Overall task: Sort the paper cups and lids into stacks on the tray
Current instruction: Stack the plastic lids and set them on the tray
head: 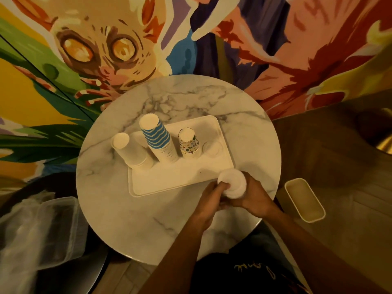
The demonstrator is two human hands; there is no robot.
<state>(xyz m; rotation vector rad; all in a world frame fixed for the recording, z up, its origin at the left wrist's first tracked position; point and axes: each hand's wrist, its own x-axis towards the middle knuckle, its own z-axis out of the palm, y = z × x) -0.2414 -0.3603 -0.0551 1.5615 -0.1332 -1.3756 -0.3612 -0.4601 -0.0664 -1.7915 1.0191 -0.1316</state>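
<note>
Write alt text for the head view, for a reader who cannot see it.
A left hand and right hand hold a stack of white lids at the near right corner of a white tray on a marble table. Three upside-down cup stacks stand on the tray: plain white, blue-striped, patterned.

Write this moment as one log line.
hands: left hand, right hand grip lid stack | where: by tray near-right corner | on tray: white cup stack, striped cup stack, patterned cup stack, upside down
</note>
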